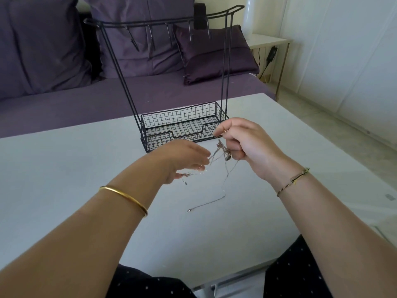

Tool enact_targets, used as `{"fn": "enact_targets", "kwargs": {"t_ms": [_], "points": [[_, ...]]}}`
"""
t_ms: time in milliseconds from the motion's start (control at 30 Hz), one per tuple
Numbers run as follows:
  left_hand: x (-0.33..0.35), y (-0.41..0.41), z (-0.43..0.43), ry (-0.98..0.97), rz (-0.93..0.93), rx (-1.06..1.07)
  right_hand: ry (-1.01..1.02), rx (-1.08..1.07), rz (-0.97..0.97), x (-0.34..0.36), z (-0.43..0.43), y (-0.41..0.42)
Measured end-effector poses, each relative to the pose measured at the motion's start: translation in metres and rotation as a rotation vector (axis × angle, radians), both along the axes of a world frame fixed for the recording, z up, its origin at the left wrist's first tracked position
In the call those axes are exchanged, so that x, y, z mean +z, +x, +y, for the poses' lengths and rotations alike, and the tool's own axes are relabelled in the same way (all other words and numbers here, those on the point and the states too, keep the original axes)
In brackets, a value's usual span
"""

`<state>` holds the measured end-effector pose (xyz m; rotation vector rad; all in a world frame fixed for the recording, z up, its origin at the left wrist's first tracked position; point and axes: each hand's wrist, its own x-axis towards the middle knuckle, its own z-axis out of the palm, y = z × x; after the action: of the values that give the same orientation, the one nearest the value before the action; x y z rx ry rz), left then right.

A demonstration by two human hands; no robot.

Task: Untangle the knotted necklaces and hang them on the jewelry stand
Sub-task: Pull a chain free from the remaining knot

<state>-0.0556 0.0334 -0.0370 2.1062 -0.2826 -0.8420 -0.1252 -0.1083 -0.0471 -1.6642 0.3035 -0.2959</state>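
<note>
Necklaces — fine, knotted, seemingly silver — in right hand.

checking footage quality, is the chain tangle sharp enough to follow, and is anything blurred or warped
Head view: tangle thin and smeared, strands hard to separate; left hand blurs at its fingertips, right hand sharper; wide lens splays the stand posts; light soft, shadows faint.

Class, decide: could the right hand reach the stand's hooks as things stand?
Probably yes: nothing stands between the right hand and the hooks, though it grips the tangled necklaces.
</note>
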Motion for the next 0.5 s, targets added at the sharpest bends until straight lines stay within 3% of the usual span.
{"fn": "enact_targets", "kwargs": {"t_ms": [133, 333, 500], "points": [[0.005, -0.003, 0.000, -0.109, 0.050, 0.004, 0.044, 0.021, -0.018, 0.001, 0.000, 0.000], [0.012, -0.010, -0.005, -0.253, -0.093, -0.009, 0.088, 0.045, -0.041, 0.002, 0.001, -0.001], [0.013, -0.009, -0.003, -0.218, -0.270, 0.097, 0.086, -0.049, -0.059, 0.004, -0.002, -0.003]]}}
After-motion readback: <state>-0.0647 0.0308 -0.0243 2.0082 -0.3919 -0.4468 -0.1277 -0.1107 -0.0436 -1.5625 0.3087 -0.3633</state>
